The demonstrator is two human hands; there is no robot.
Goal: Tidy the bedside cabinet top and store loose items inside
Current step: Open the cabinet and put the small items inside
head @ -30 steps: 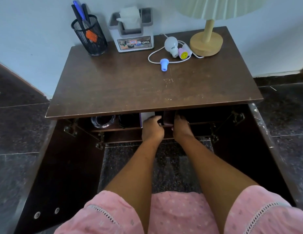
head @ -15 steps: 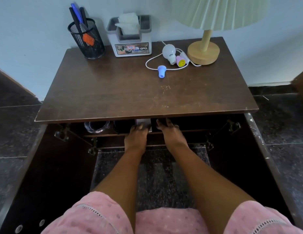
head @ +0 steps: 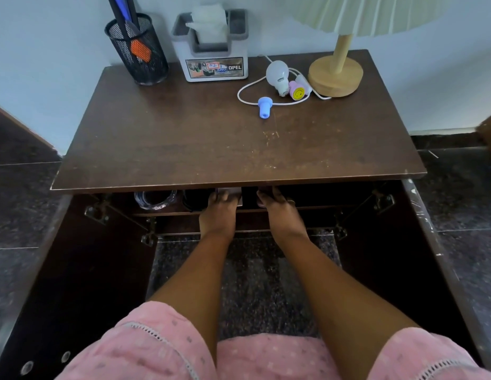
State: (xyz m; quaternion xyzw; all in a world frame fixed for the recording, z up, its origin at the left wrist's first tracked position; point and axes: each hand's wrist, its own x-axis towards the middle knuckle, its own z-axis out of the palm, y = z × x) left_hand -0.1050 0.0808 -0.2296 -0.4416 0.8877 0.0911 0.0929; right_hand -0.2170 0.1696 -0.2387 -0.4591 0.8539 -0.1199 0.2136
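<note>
The dark wooden bedside cabinet [head: 184, 149] stands with both doors swung open. My left hand [head: 218, 212] reaches onto the upper shelf just under the top. Its fingers lie stretched and apart over a pale flat item [head: 233, 192]. My right hand [head: 280, 212] reaches in beside it, fingers extended into the shadow, and their tips are hidden under the top's edge. On the top lie a white light bulb [head: 277, 74], a pink piece with a yellow smiley [head: 296, 91], a small blue nozzle [head: 264, 106] and a white cable [head: 245, 89].
A black mesh pen holder [head: 137, 50] and a grey tissue holder [head: 214, 61] stand at the back. The lamp's wooden base [head: 334, 75] is at the back right. On the shelf sit a clear glass dish [head: 155, 200] and a dark object [head: 196, 200]. The open doors [head: 82, 270] flank my arms.
Both hands went from curled around things at the shelf's front to stretched further in under the top. The items on top have not moved.
</note>
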